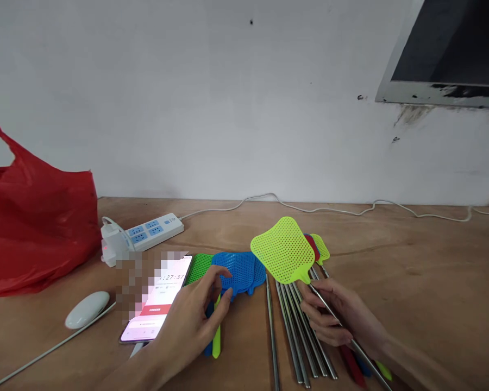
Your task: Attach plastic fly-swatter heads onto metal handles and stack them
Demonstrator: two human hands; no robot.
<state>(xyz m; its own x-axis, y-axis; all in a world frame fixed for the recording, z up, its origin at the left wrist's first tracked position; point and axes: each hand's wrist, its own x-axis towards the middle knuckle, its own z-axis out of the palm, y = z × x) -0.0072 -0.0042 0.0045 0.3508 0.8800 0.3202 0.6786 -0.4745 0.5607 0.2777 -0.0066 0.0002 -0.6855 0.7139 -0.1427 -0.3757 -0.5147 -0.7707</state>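
Observation:
My right hand (336, 312) is closed around the metal rod of a fly swatter (283, 251), whose yellow-green mesh head is tilted up above the table. My left hand (195, 315) has its fingers bent and thumb apart, over the edge of blue swatter heads (238, 269); whether the fingertips touch them I cannot tell. A green swatter head (201, 266) lies beside the blue ones. Below my left fingers, a yellow-green handle (216, 342) partly shows. Several metal rods (299, 336) lie side by side at centre. Past my right hand, red and yellow-green heads (320, 248) are partly hidden.
A lit phone (158, 304) lies left of my left hand, near a white mouse (87, 309). Behind it is a white power strip (157, 231) with its cable (273, 195) along the wall. A red plastic bag (36, 228) stands at the far left.

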